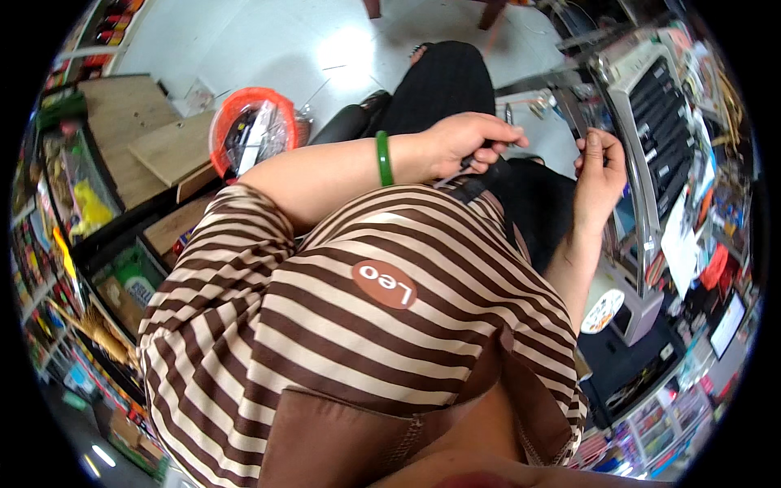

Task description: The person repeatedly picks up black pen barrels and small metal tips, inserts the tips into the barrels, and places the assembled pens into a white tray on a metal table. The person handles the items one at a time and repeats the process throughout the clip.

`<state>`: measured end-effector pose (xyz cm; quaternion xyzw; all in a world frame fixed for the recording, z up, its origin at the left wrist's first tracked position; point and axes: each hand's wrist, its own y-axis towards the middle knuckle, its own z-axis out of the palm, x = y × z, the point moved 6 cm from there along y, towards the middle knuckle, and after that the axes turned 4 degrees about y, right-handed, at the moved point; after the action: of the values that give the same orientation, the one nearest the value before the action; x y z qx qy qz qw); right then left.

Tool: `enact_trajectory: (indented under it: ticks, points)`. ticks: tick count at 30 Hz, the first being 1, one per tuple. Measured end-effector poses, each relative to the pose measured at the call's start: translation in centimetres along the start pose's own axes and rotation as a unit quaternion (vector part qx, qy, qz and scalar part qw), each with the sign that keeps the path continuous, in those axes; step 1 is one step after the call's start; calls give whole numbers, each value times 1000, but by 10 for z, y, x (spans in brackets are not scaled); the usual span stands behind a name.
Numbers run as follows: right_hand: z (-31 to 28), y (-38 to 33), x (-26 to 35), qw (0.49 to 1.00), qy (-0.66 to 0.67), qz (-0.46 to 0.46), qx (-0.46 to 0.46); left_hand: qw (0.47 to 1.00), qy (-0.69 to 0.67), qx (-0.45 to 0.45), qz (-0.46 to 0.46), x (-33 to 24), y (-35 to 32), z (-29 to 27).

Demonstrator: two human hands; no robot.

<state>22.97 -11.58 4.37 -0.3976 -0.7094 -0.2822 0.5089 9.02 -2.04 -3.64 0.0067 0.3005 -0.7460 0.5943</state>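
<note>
My left hand [476, 145], with a green bangle [384, 159] on its wrist, is closed around a slim black tool [467, 161]. Most of the tool is hidden by the fingers, and its exact kind does not show. To the right, my right hand [600, 167] pinches a thin flat grey strip [577, 122] between thumb and fingers. The strip points up and away from me. Both hands are held above my lap in dark trousers [541, 203], apart from each other.
An orange-rimmed bin [218, 142] with plastic waste stands on the left, next to wooden boards [167, 150]. On the right is a display case or bench with a rack of black items [663, 122] and papers. Pale tiled floor [325, 49] lies ahead.
</note>
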Motion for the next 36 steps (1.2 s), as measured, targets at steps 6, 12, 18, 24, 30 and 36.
enact_trajectory:
  ticks: [6, 12, 18, 24, 30, 36]
  points:
    - [92, -1, 88, 977, 20, -124, 171, 997, -49, -63, -10, 3, 0, -19]
    - [98, -3, 109, 958, 18, -203, 201, 992, -123, -12, 22, -15, -5, -10]
    - [41, -10, -3, 983, -21, 75, 166, 990, -100, 68, 67, -23, -7, 1]
    - [78, -73, -35, 902, 93, 243, 344, 989, -69, 24, 131, -29, -5, -6]
    - [111, -79, -18, 892, 60, 193, 404, 970, 85, -86, 212, -38, -13, -6]
    - [110, -81, -22, 880, 108, 255, 386, 943, 195, -104, 247, -39, -21, -2]
